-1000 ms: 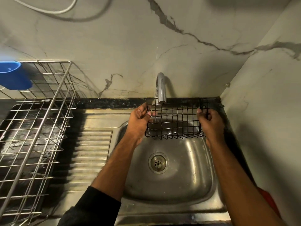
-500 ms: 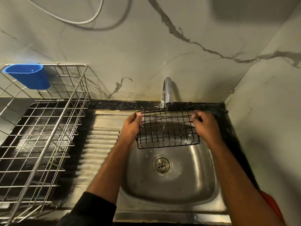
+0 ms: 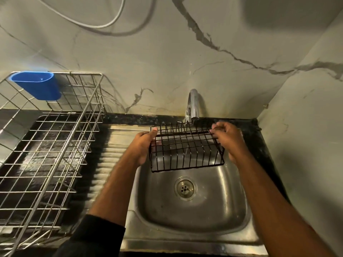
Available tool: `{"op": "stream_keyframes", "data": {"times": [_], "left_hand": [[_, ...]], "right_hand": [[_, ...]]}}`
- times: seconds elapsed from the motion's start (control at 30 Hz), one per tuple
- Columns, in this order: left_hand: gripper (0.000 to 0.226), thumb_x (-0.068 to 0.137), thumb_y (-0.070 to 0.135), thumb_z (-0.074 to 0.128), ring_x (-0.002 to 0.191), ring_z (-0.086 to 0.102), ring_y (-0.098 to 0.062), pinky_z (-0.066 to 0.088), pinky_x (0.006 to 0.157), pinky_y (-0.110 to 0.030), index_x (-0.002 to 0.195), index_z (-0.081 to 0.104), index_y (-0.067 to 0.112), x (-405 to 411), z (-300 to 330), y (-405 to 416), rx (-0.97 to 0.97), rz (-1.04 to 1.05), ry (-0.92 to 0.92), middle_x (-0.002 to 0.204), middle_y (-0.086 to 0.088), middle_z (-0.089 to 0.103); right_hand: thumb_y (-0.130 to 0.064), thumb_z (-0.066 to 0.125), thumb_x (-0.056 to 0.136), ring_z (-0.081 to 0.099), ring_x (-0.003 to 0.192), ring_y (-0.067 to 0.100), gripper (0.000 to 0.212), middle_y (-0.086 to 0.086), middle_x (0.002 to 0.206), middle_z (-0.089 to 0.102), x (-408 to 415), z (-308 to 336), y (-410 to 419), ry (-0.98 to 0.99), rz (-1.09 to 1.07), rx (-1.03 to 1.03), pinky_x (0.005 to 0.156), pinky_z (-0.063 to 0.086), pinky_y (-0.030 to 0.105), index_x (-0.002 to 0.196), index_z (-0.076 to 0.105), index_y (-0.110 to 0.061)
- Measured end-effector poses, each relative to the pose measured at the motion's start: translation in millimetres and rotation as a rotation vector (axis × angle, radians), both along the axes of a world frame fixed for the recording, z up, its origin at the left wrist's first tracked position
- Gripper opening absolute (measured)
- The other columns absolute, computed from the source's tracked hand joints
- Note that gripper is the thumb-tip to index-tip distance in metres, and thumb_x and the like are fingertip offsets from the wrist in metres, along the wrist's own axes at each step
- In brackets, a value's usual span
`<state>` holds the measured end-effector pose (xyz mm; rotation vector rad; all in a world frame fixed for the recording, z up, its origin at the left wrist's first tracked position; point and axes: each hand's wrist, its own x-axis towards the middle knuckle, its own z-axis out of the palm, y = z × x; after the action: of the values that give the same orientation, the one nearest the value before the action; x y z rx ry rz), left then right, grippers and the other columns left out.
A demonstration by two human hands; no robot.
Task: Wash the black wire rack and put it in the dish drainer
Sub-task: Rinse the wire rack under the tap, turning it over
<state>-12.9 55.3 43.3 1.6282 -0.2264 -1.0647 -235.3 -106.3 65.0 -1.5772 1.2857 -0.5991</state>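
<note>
I hold the black wire rack (image 3: pixel 185 151) over the steel sink (image 3: pixel 193 216), just under the chrome tap (image 3: pixel 192 105). A thin stream of water falls through its wires. My left hand (image 3: pixel 143 145) grips the rack's left end, thumb over the top wire. On the other end, my right hand (image 3: pixel 229 140) grips the right side with curled fingers. The rack is tilted, its open side turned up and toward the wall. The silver wire dish drainer (image 3: pixel 55 145) stands on the counter to the left.
A blue plastic cup (image 3: pixel 37 85) hangs on the drainer's back left rim. The ribbed draining board (image 3: pixel 113 154) lies between drainer and sink. Marble walls close in behind and to the right. A white cable (image 3: pixel 104 25) loops on the back wall.
The rack has come lower and nearer to me under the tap, and tipped so its prongs point up. Both hands kept their grip. My view shifted left and down.
</note>
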Motion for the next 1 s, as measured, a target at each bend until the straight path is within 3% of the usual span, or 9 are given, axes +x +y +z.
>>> {"op": "stream_keyframes", "data": {"times": [0.13,0.3,0.37,0.47,0.57,0.67,0.77,0.87,1.0], "left_hand": [[0.054,0.103,0.049,0.048,0.068,0.068,-0.017,0.047,0.054,-0.027,0.134,0.055,0.006,5,7,0,0.101,-0.123,0.064,0.116,-0.011,0.068],[0.049,0.101,0.051,0.052,0.073,0.058,-0.019,0.046,0.042,-0.022,0.124,0.053,0.007,18,8,0,0.198,-0.14,0.109,0.117,-0.016,0.055],[0.038,0.104,0.045,0.049,0.07,0.055,-0.021,0.041,0.032,-0.017,0.109,0.051,0.007,21,10,-3,0.188,-0.128,0.225,0.101,-0.016,0.055],[0.045,0.107,0.045,0.042,0.062,0.062,-0.027,0.032,0.025,-0.015,0.119,0.046,0.002,28,10,-4,0.159,-0.126,0.351,0.095,-0.023,0.056],[0.065,0.105,0.052,0.042,0.053,0.066,-0.022,0.041,0.034,-0.016,0.138,0.038,-0.003,33,1,-9,0.116,-0.085,0.327,0.11,-0.028,0.053],[0.087,0.1,0.066,0.036,0.063,0.066,-0.02,0.056,0.052,-0.028,0.149,0.033,-0.005,25,-2,-14,0.064,-0.09,0.232,0.126,-0.026,0.052],[0.096,0.096,0.075,0.021,0.088,0.072,-0.025,0.056,0.097,-0.043,0.145,0.044,-0.004,11,0,-8,0.004,-0.127,0.141,0.132,-0.027,0.062],[0.086,0.097,0.073,0.007,0.117,0.062,-0.025,0.025,0.122,-0.047,0.114,0.066,0.014,-10,11,-2,-0.065,-0.117,0.032,0.113,-0.015,0.074],[0.074,0.103,0.064,0.007,0.1,0.061,0.0,0.033,0.1,-0.031,0.111,0.068,0.024,-29,10,-5,-0.094,-0.105,-0.065,0.106,-0.001,0.075]], "right_hand": [[-0.036,0.06,0.097,0.062,0.098,0.013,0.044,0.002,0.119,0.063,5,6,-6,-0.033,0.025,0.114,0.071,0.049,0.024,0.135,0.052,-0.016],[-0.058,0.045,0.092,0.049,0.111,0.011,0.055,-0.012,0.125,0.051,-8,23,1,-0.034,0.326,0.149,0.098,0.036,0.035,0.135,0.053,-0.024],[-0.058,0.047,0.084,0.044,0.12,0.009,0.063,-0.013,0.133,0.043,-17,23,3,-0.061,0.456,0.144,0.1,0.032,0.035,0.14,0.048,-0.029],[-0.057,0.066,0.075,0.054,0.117,0.007,0.061,-0.015,0.13,0.054,-28,11,4,0.04,0.554,-0.027,0.095,0.043,0.028,0.132,0.053,-0.038],[-0.053,0.07,0.075,0.061,0.101,-0.003,0.047,-0.016,0.113,0.065,-28,-1,6,0.048,0.452,-0.185,0.079,0.045,0.016,0.116,0.064,-0.029],[-0.061,0.063,0.081,0.066,0.086,0.009,0.038,-0.007,0.101,0.066,-23,-5,9,0.047,0.318,-0.19,0.059,0.054,0.022,0.101,0.067,-0.028],[-0.069,0.068,0.074,0.068,0.094,0.02,0.046,0.001,0.103,0.069,-20,-6,7,-0.014,0.158,-0.016,0.047,0.055,0.028,0.095,0.071,-0.028],[-0.084,0.064,0.064,0.067,0.1,0.019,0.066,0.004,0.107,0.072,-21,-9,-1,0.043,0.077,0.069,0.06,0.06,0.038,0.097,0.072,-0.027],[-0.084,0.058,0.07,0.066,0.098,0.024,0.065,0.003,0.102,0.071,-28,-10,-4,0.128,0.01,0.095,0.091,0.054,0.048,0.097,0.071,-0.026]]}}
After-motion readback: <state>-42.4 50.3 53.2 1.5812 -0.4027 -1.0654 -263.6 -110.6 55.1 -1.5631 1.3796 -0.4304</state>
